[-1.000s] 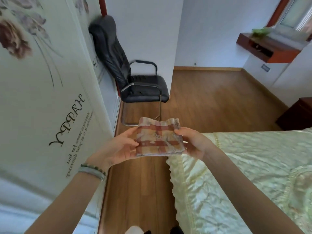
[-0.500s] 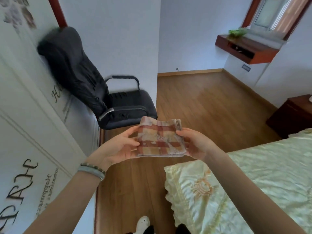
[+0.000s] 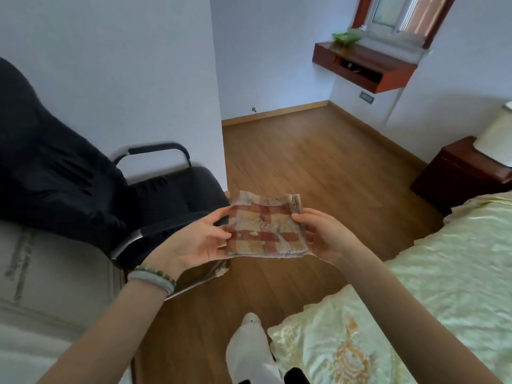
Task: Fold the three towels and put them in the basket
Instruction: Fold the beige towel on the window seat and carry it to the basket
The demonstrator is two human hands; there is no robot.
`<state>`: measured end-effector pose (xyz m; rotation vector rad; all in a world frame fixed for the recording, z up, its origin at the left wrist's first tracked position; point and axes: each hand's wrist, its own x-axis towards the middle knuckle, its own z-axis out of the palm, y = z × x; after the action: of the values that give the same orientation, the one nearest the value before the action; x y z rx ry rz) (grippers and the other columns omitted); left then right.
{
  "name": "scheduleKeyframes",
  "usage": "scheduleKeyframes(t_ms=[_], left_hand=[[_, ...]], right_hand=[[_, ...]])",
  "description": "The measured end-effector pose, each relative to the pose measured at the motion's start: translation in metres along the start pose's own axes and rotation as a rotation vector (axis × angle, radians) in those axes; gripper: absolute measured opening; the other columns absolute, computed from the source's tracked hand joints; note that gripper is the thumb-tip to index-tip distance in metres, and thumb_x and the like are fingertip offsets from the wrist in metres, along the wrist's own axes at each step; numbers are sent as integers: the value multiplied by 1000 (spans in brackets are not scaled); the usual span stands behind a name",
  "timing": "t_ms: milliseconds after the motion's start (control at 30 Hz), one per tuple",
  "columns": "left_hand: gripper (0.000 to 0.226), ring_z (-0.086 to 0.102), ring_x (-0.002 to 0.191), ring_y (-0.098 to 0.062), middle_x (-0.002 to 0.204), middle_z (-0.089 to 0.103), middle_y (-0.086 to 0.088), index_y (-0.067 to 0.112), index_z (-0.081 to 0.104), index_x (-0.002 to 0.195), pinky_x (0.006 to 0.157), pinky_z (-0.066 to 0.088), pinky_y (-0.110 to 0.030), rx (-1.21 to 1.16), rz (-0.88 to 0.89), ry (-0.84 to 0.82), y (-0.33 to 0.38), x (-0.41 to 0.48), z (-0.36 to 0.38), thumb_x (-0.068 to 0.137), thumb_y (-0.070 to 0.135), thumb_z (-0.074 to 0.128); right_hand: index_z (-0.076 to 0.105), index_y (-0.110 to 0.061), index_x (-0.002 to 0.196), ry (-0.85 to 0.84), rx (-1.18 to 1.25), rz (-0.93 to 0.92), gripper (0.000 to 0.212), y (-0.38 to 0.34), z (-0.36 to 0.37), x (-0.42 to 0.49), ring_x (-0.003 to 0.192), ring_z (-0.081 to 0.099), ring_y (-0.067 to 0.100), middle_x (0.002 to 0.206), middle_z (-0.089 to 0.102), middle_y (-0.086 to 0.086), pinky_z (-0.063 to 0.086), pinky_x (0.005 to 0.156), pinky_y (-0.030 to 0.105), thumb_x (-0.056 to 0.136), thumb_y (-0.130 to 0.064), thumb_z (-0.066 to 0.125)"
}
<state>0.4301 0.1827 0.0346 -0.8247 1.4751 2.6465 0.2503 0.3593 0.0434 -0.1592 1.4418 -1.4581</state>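
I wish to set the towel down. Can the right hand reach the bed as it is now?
Probably yes. The bed lies close beside the right hand, with nothing between, though it grips the towel together with the left hand.

You turned right: black leather office chair (image 3: 69,176) slid far left, your white-socked foot (image 3: 249,350) came into view beside the pale green satin bedspread (image 3: 443,273).

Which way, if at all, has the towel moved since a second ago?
Yes. The towel has moved toward the chair and away from the bed; its left edge now overlaps the chair in view.
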Motion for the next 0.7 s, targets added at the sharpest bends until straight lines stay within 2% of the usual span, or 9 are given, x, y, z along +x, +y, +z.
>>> scheduleKeyframes(t_ms=[67,167,233,367,467,567,700], left_hand=[[53,59,109,-32,120,59,-15,21,49,130,78,57,-42,10,-19,-28,23,40,-6,88,-9,43],[53,61,104,-31,114,63,-14,22,52,127,74,58,-41,-14,-62,-84,64,103,-9,88,-13,40],[53,63,100,-29,109,65,-12,21,53,126,74,59,-40,6,-78,-128,90,143,-8,87,-13,40],[55,62,105,-30,119,60,-14,20,51,129,79,58,-41,59,-102,-216,135,214,-2,83,-11,46],[57,59,107,-31,124,56,-17,20,49,132,73,58,-40,49,-146,-266,158,263,4,85,-12,44],[60,62,102,-29,121,59,-17,20,49,132,68,58,-38,58,-190,-310,178,316,18,83,-13,44],[62,64,98,-27,115,62,-15,21,51,129,66,58,-38,90,-236,-364,207,388,46,76,-10,49]], right_hand=[[61,-8,117,26,19,-21,30,-21,-8,30,93,65,28,110,64,14,59,65,35,87,-12,61],[61,-8,116,73,72,-43,29,-56,-24,74,95,64,30,109,64,15,58,78,41,87,-11,61],[62,-9,116,108,110,-48,29,-80,-36,101,97,64,31,112,65,16,57,82,43,87,-11,61],[61,-11,117,182,136,-60,30,-125,-58,142,96,65,29,116,65,15,59,75,40,87,-12,61],[60,-10,118,220,150,-60,30,-152,-75,163,92,65,27,109,65,13,59,71,37,89,-13,59],[60,-10,118,285,166,-84,30,-177,-97,183,86,64,24,102,64,10,60,66,34,89,-13,58],[61,-11,117,383,221,-100,29,-211,-137,215,89,65,25,106,65,11,59,64,34,88,-13,60]])
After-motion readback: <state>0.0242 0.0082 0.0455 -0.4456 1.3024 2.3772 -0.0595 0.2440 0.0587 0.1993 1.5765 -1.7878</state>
